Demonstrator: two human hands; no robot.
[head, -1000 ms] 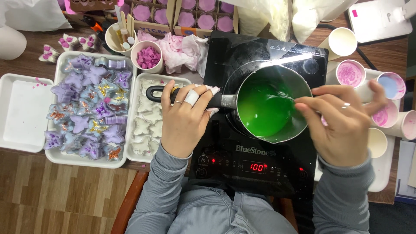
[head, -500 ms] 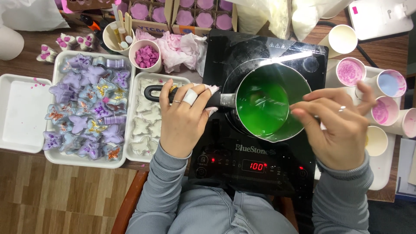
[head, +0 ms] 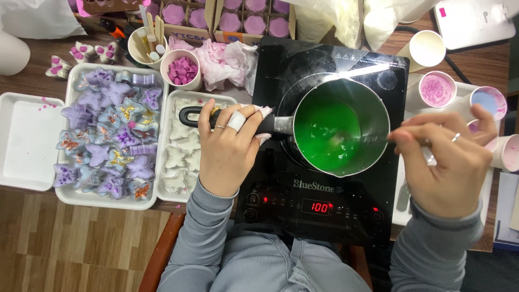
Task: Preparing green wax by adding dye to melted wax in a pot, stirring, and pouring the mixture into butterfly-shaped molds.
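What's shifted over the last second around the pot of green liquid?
The right hand drew back rightward, off the pot rim to beside it, keeping its grip on a thin stirrer whose tip remains in the green liquid. The left hand kept holding the black handle. Pot, cooktop and trays stayed put.

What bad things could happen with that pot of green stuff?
The green liquid sits in a pot on a switched-on cooktop, so a splash might burn the right hand stirring at the rim. The left hand grips the handle; a jerk could tip liquid out. The pink-stained tissue lies right beside the cooktop and might scorch.
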